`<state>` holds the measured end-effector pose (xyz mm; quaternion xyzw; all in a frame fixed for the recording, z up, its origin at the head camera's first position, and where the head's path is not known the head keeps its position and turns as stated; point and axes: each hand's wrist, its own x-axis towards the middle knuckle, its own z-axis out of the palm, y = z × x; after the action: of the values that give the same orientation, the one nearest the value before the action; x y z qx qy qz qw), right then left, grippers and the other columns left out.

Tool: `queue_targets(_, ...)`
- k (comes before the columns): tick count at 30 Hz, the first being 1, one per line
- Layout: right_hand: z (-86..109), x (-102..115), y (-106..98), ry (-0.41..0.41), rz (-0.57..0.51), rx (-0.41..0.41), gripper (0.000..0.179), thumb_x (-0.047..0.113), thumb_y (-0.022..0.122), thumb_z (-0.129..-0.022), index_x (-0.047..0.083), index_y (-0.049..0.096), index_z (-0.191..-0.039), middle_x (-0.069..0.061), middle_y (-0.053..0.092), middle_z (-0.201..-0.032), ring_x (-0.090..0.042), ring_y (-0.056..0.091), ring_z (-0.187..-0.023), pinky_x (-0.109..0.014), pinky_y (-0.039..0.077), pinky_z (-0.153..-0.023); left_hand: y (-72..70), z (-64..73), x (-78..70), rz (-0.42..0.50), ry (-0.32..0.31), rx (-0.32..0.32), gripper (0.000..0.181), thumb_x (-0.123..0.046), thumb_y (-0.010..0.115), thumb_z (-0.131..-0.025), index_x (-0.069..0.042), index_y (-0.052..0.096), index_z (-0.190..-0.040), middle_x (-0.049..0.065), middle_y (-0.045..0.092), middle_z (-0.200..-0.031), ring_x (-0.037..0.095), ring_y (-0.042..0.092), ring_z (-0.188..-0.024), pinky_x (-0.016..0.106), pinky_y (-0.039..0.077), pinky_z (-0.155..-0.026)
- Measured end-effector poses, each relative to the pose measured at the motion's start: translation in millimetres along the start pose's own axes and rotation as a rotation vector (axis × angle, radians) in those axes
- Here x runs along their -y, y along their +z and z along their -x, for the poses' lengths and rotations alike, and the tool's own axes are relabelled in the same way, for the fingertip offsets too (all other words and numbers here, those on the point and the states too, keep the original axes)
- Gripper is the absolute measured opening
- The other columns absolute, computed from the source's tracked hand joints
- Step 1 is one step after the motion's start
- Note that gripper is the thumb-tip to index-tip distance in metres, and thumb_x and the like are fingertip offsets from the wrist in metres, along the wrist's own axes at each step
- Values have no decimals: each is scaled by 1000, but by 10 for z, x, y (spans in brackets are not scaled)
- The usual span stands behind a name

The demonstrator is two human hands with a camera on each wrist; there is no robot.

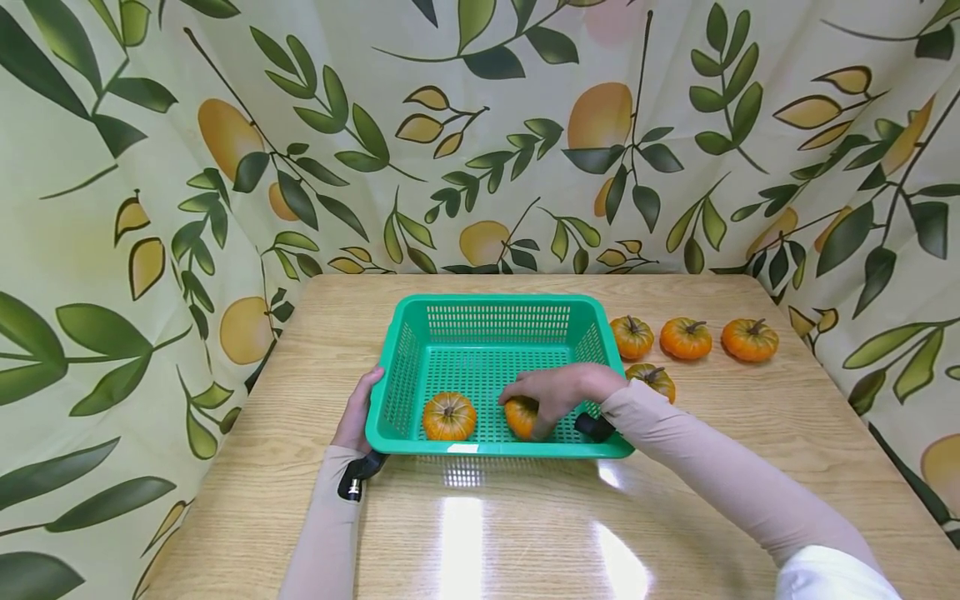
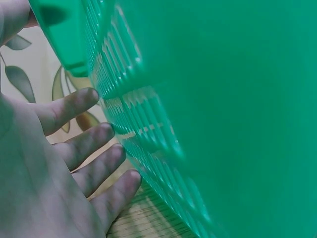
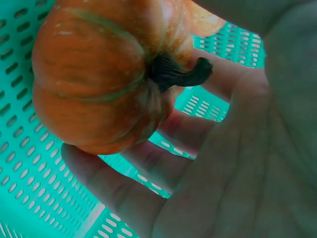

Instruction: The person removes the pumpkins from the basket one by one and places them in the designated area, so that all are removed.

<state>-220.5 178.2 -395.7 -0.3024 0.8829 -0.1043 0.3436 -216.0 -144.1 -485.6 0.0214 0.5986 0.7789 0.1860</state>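
A green plastic basket (image 1: 498,448) with slotted walls stands on the table. My left hand (image 1: 358,412) rests against its left side; the left wrist view shows spread, fairly straight fingers (image 2: 81,144) with their tips at the outer slotted wall. Inside the basket, my right hand (image 1: 558,396) holds a small orange pumpkin (image 1: 519,415) from above. In the right wrist view the fingers curve around this pumpkin (image 3: 99,79), and its dark curled stem (image 3: 176,74) points toward the palm. Another small pumpkin (image 1: 449,417) sits at the basket's front left.
Right of the basket, three pumpkins stand in a row: one by the rim (image 1: 632,337), one in the middle (image 1: 686,338) and one farther right (image 1: 750,340). A fourth pumpkin (image 1: 654,382) is partly hidden by the right forearm. Leaf-patterned cloth (image 1: 480,167) borders the wooden table (image 1: 300,375).
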Motion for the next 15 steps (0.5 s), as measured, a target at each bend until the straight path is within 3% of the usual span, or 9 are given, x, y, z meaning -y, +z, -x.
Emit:
queue_targets(5, 56, -29, -45, -15, -35, -32, 72, 21, 79, -84, 18, 48, -149, -6, 50, -141, -21, 49, -120, -46, 46, -105, 5, 6, -3, -8, 3, -7, 64, -49, 32, -102, -29, 20, -162, 9, 40, -148, 17, 49, -120, 34, 45, -101)
queue_targets(15, 176, -94, -144, -32, -133, -128, 73, 19, 77, -84, 13, 41, -147, -4, 51, -134, -20, 49, -117, -40, 46, -103, 28, 32, -16, 11, -11, -17, 62, -48, 32, -102, -28, 24, -161, 7, 44, -141, 18, 51, -118, 34, 46, -99)
